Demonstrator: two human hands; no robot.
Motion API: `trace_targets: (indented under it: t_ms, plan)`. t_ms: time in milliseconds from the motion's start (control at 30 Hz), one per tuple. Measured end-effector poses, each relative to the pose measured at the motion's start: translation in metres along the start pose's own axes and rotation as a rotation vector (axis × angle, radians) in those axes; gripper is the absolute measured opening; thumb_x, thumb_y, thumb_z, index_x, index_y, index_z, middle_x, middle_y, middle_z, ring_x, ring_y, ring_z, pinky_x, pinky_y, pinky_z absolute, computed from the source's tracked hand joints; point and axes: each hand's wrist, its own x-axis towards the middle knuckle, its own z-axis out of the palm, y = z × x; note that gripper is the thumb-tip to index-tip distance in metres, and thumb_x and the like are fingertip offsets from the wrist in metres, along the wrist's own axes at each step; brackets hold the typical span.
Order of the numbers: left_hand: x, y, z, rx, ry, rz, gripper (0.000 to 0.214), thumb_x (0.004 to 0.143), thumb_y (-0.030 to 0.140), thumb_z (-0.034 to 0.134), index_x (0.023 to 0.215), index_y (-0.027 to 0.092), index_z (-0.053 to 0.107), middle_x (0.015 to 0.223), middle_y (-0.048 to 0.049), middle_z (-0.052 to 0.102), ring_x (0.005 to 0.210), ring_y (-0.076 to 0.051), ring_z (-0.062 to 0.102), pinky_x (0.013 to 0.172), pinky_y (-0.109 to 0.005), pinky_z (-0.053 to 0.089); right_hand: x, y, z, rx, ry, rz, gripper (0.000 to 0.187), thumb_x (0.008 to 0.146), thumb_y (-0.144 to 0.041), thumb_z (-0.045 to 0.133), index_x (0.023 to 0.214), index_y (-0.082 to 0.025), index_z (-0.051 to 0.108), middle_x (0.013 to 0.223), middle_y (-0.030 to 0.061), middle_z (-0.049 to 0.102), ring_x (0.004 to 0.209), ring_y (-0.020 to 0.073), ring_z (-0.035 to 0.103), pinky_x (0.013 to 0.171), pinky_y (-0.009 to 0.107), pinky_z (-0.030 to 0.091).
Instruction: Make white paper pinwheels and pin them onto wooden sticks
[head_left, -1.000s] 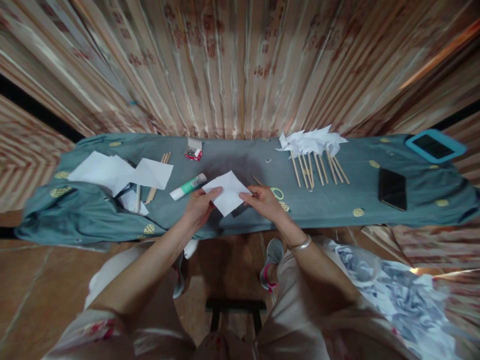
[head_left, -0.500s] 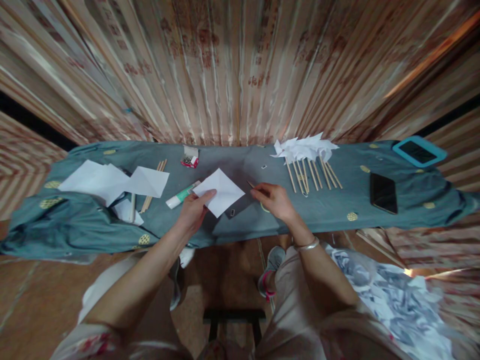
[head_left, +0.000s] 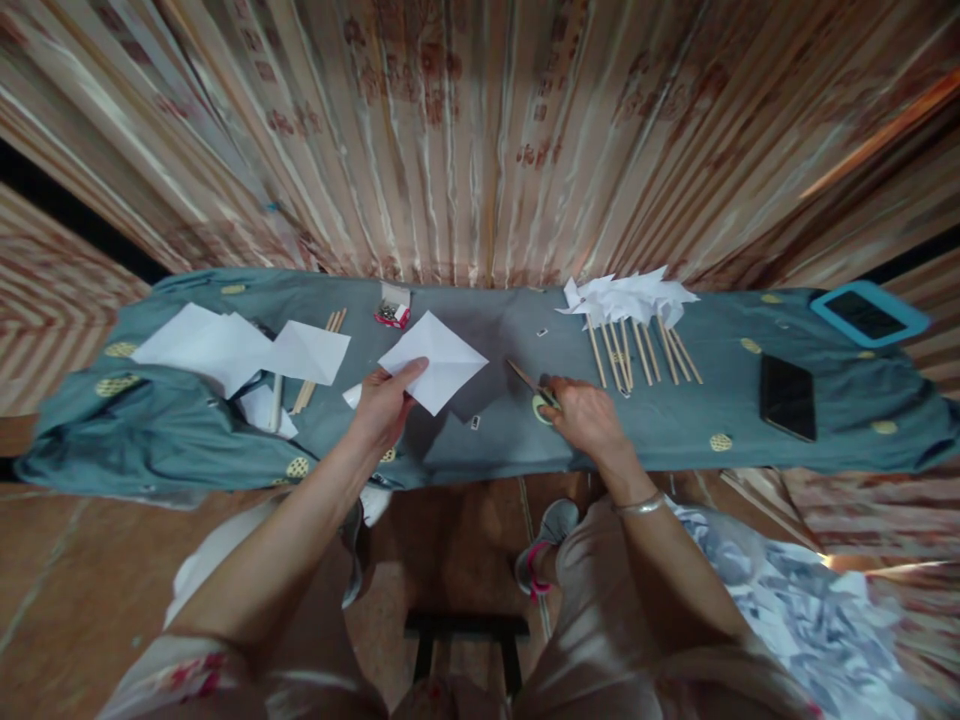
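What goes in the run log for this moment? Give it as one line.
left hand: holds white folded paper square | right hand: grips green-handled metal scissors on grey-blue tablecloth | paper-topped wooden sticks: beyond scissors

My long cloth-covered table [head_left: 675,430], laid out from end to end.

To my left lie loose white paper sheets [head_left: 199,345] overlapping a folded white square [head_left: 311,352], with a few bare wooden sticks [head_left: 319,360] just beside them. A small red box [head_left: 392,313] sits at the far edge near the middle. The scissors [head_left: 529,385] rest on the cloth at the centre, a tiny clip [head_left: 475,423] near them. Further right, white paper pinwheels [head_left: 634,298] on sticks lie in a row, then a black phone [head_left: 786,397], and a blue-cased tablet [head_left: 868,314] at the far right end.
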Motion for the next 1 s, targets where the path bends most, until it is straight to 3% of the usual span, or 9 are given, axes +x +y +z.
trace_targets:
  t_ms: [100, 233, 367, 467, 567, 667, 867, 1000]
  plan:
    - [-0.001, 0.002, 0.0, 0.02, 0.01, -0.008, 0.019, 0.061, 0.017, 0.082, 0.073, 0.014, 0.068, 0.063, -0.0003, 0.069, 0.055, -0.013, 0.062, 0.05, -0.02, 0.049, 0.003, 0.0, 0.003, 0.006, -0.005, 0.0, 0.029, 0.092, -0.024, 0.052, 0.117, -0.014, 0.064, 0.106, 0.0187, 0.074, 0.098, 0.0289, 0.071, 0.078, 0.033, 0.048]
    - [-0.002, 0.006, -0.001, 0.049, -0.042, 0.014, 0.029, 0.065, 0.019, 0.082, 0.057, 0.015, 0.055, 0.046, 0.0068, 0.048, 0.039, -0.003, 0.037, 0.037, -0.016, 0.025, 0.008, 0.0, 0.01, 0.158, 0.023, 0.026, 0.027, 0.09, -0.026, 0.053, 0.111, -0.017, 0.067, 0.098, 0.0159, 0.076, 0.091, 0.0282, 0.073, 0.076, 0.034, 0.048]
    - [-0.002, 0.012, -0.003, 0.029, -0.086, 0.056, 0.029, 0.067, 0.022, 0.081, 0.058, 0.016, 0.054, 0.048, 0.0075, 0.046, 0.038, -0.001, 0.031, 0.036, -0.016, 0.018, 0.015, -0.006, 0.022, 0.824, 0.047, 0.056, 0.025, 0.079, -0.036, 0.066, 0.098, -0.02, 0.068, 0.088, 0.0067, 0.077, 0.08, 0.0219, 0.072, 0.072, 0.031, 0.051]
    - [0.0, 0.016, -0.004, -0.015, -0.07, 0.077, 0.025, 0.067, 0.024, 0.082, 0.066, 0.015, 0.059, 0.052, 0.0059, 0.052, 0.04, -0.002, 0.039, 0.036, -0.015, 0.023, 0.017, -0.019, 0.029, 1.385, -0.096, 0.075, 0.041, 0.067, -0.046, 0.078, 0.097, -0.019, 0.068, 0.08, 0.005, 0.076, 0.071, 0.0195, 0.071, 0.058, 0.027, 0.049]
    - [0.001, 0.019, -0.005, -0.048, -0.032, 0.061, 0.027, 0.064, 0.026, 0.085, 0.074, 0.014, 0.062, 0.057, 0.0046, 0.058, 0.043, -0.004, 0.048, 0.037, -0.015, 0.03, 0.013, -0.038, 0.03, 1.688, -0.202, 0.094, 0.053, 0.054, -0.047, 0.088, 0.095, -0.02, 0.069, 0.082, 0.0037, 0.076, 0.071, 0.0161, 0.07, 0.06, 0.025, 0.049]
    - [0.003, 0.02, -0.006, -0.063, -0.005, 0.045, 0.027, 0.066, 0.027, 0.084, 0.079, 0.015, 0.063, 0.06, 0.0042, 0.062, 0.043, -0.005, 0.051, 0.039, -0.015, 0.035, 0.005, -0.054, 0.029, 1.803, -0.312, 0.101, 0.056, 0.05, -0.047, 0.092, 0.095, -0.021, 0.07, 0.081, 0.0024, 0.074, 0.071, 0.0151, 0.069, 0.06, 0.024, 0.05]
    - [0.006, 0.021, -0.013, -0.056, 0.006, 0.062, 0.03, 0.066, 0.03, 0.085, 0.082, 0.016, 0.064, 0.064, 0.0027, 0.065, 0.046, -0.006, 0.054, 0.042, -0.017, 0.039, -0.009, -0.065, 0.03, 1.844, -0.523, 0.031, 0.055, 0.061, -0.058, 0.085, 0.098, -0.019, 0.072, 0.076, 0.0019, 0.071, 0.063, 0.0109, 0.063, 0.053, 0.021, 0.042]
    - [0.01, 0.02, -0.015, -0.041, -0.004, 0.088, 0.031, 0.067, 0.033, 0.085, 0.079, 0.015, 0.064, 0.062, 0.0016, 0.065, 0.048, -0.007, 0.054, 0.047, -0.019, 0.042, -0.013, -0.064, 0.032, 1.872, -0.576, -0.07, 0.059, 0.069, -0.066, 0.076, 0.102, -0.017, 0.072, 0.077, 0.0037, 0.069, 0.064, 0.011, 0.061, 0.055, 0.022, 0.042]
